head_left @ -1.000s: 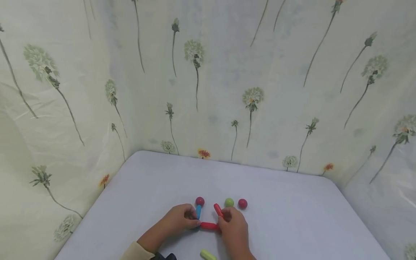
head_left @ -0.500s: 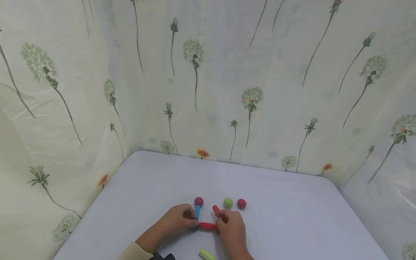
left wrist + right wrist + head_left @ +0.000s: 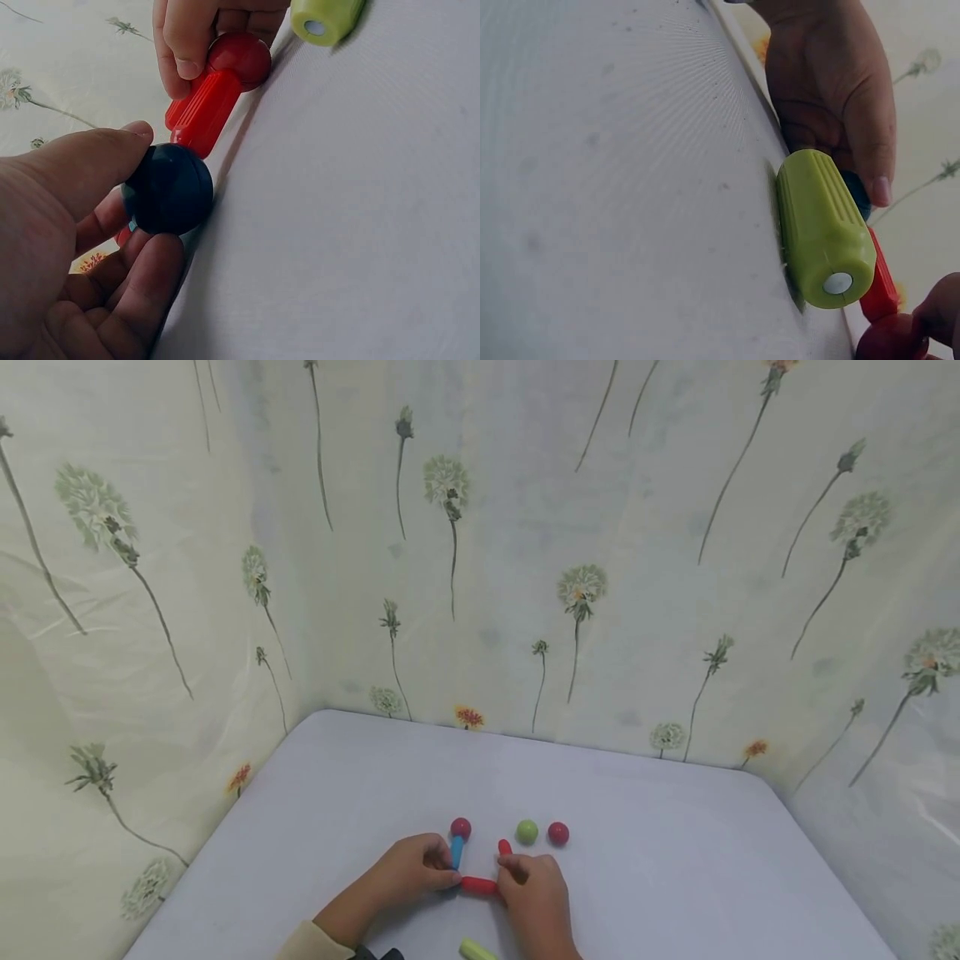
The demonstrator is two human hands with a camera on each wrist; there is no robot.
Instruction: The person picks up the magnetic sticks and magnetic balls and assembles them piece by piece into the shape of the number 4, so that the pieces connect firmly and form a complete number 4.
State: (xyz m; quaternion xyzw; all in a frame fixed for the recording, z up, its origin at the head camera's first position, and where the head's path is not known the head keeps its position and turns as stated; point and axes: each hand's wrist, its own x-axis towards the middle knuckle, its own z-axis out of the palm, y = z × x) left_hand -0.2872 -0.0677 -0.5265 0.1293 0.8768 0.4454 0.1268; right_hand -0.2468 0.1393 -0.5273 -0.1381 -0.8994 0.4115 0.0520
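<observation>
free rt of rt hand (image 3: pixel 536 893); grn rod (image 3: pixel 477 950) nearside

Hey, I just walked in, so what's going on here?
A person's left hand grips a glossy dark blue ball, while the right hand holds a red stick by a glossy red ball. A second, ridged red stick spans the two balls. One ridged lime-green stick lies apart on the white table, nearer the person.

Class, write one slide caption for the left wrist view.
Left hand pinches a blue ball; a red rod runs from it to a red ball.
</observation>
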